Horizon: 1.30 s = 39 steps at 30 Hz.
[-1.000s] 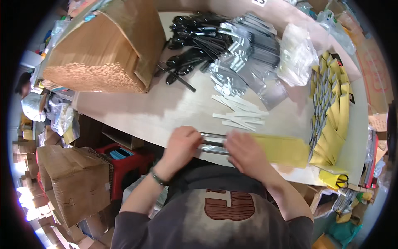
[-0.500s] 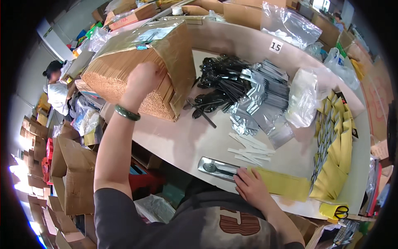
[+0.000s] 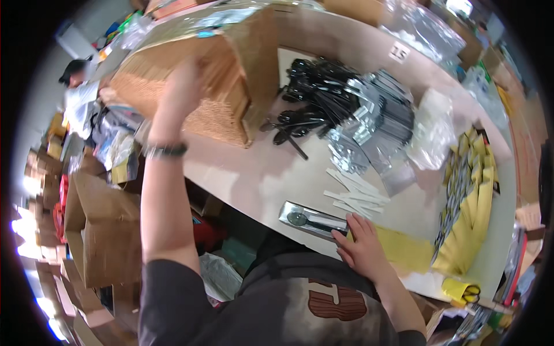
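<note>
My left hand (image 3: pixel 186 86), blurred by motion, is at the open front of a large cardboard box (image 3: pixel 261 69) at the upper left. Tightly packed thin wooden sticks (image 3: pixel 216 122) fill this box, their ends facing me. The left fingers are smeared, so what they hold cannot be made out. At the table's near edge my right hand (image 3: pixel 365 245) lies flat, fingers stretched. Its fingertips touch the end of a clear packet (image 3: pixel 287 209) with a black spoon (image 3: pixel 298 218) inside. Under the palm extends a flat yellow strip (image 3: pixel 407 249).
Black plastic spoons (image 3: pixel 311 81) lie heaped mid-table beside shiny clear sachets (image 3: pixel 346 153) and white paper strips (image 3: pixel 360 193). Rightward are a whitish plastic bag (image 3: pixel 433 132) and overlapping yellow sleeves (image 3: pixel 476 213). Scissors (image 3: pixel 472 294) rest at the right corner. Another person (image 3: pixel 81 98) is at far left.
The view has shifted, with the table's contents moving slightly in the picture. My left hand has moved up and left across the box front. My right hand stays by the packet.
</note>
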Tool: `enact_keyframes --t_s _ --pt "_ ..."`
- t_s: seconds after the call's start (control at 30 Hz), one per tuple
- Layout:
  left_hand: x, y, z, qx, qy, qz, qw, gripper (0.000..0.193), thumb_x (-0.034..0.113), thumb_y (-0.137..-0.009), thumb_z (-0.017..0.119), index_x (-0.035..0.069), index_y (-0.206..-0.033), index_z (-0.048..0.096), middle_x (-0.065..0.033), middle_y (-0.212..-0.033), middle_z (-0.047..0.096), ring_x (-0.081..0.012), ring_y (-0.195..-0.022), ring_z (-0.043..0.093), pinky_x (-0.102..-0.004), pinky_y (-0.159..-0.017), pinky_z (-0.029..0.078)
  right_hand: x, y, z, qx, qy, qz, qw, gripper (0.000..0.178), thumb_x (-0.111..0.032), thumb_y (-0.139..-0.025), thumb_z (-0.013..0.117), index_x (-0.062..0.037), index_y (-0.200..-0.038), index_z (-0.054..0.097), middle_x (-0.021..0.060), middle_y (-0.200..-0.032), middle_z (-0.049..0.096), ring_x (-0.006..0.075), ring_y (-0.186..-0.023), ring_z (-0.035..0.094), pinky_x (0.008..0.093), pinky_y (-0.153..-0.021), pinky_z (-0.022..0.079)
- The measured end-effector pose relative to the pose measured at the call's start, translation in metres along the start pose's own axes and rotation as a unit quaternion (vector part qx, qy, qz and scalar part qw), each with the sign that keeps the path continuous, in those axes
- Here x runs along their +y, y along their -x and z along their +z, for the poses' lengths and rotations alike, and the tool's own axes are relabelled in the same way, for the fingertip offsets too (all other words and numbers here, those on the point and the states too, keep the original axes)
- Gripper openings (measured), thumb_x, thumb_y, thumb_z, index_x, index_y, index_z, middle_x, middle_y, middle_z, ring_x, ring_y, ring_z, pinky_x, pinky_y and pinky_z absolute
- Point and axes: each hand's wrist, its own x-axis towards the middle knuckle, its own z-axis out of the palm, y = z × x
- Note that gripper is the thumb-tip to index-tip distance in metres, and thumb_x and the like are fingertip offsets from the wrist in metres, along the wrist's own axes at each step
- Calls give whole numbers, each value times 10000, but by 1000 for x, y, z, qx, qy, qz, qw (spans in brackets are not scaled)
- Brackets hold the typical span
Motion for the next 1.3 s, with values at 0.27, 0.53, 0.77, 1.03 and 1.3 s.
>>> enact_keyframes --t_s 0.27,0.53,0.77,1.03,1.3 --pt "69 217 24 -314 502 -239 770 71 61 -956 630 27 -993 680 42 -783 576 -41 -711 485 -187 -637 376 15 1 1 17 -103 8 995 466 -125 -802 726 -220 -1254 669 282 -1453 418 465 -1341 409 530 -1109 362" --pt "153 207 62 -406 362 -93 834 155 49 -832 745 -34 -911 642 -100 -862 657 -209 -787 641 -323 -715 521 7 -8 15 36 -51 -21 998 440 -164 -815 729 -185 -1248 651 296 -1430 438 464 -1298 453 500 -1091 387" --pt "200 224 85 -217 253 -97 938 458 121 -791 777 0 -1175 557 -191 -1064 587 -358 -951 609 -420 -826 512 -4 -14 9 33 -25 61 997 507 -212 -714 805 -2 -1122 588 265 -1395 475 443 -1276 466 499 -1057 411" --pt "211 213 47 -202 163 189 947 763 270 -679 844 42 -1323 504 -178 -1264 537 -350 -1107 558 -440 -985 433 1 -14 -12 29 -74 61 995 489 -139 -692 757 -86 -1158 615 215 -1280 529 417 -1172 519 459 -992 449" --pt "185 200 48 -384 258 -50 885 421 229 -683 787 10 -940 536 -154 -795 611 -369 -725 606 -416 -642 492 140 52 -121 117 77 193 971 211 -226 -743 801 -68 -818 684 89 -1005 597 257 -858 591 346 -714 487"
